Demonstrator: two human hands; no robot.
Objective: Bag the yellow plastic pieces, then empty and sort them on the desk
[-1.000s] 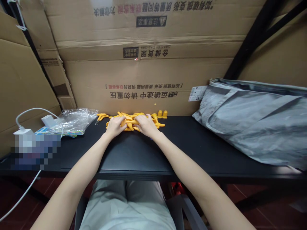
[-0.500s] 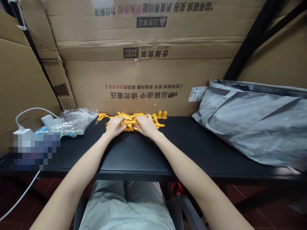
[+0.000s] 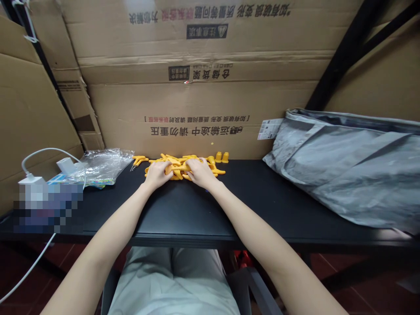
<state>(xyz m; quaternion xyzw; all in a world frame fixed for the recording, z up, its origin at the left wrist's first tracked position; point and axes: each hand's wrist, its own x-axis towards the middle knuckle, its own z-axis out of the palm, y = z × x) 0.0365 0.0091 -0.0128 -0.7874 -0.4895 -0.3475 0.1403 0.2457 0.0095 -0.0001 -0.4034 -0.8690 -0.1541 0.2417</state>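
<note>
Both hands rest at a heap of yellow plastic pieces (image 3: pixel 179 175) near the back of the black table. My left hand (image 3: pixel 158 173) is closed at the heap's left side, its thumb pressed against a yellow plastic piece (image 3: pixel 178 167). On the other side, my right hand (image 3: pixel 201 172) curls over the same piece, which spans the gap between the hands. Its full shape is hidden by the fingers and the other pieces. Two small yellow cups (image 3: pixel 225 157) stand upside down to the right of the heap. Yellow branched pieces with spiral metal tips (image 3: pixel 139 160) lie to its left.
A large grey fabric bag (image 3: pixel 348 166) takes up the right side of the black table (image 3: pixel 183 214). At left are clear plastic wrapping (image 3: pixel 110 164), a white charger (image 3: pixel 33 186) with its cable, and a blurred-out object. A cardboard sheet (image 3: pixel 197 100) stands behind.
Almost nothing differs. Both hands keep their places at the yellow pieces, with at most a slight shift of the right fingers.
</note>
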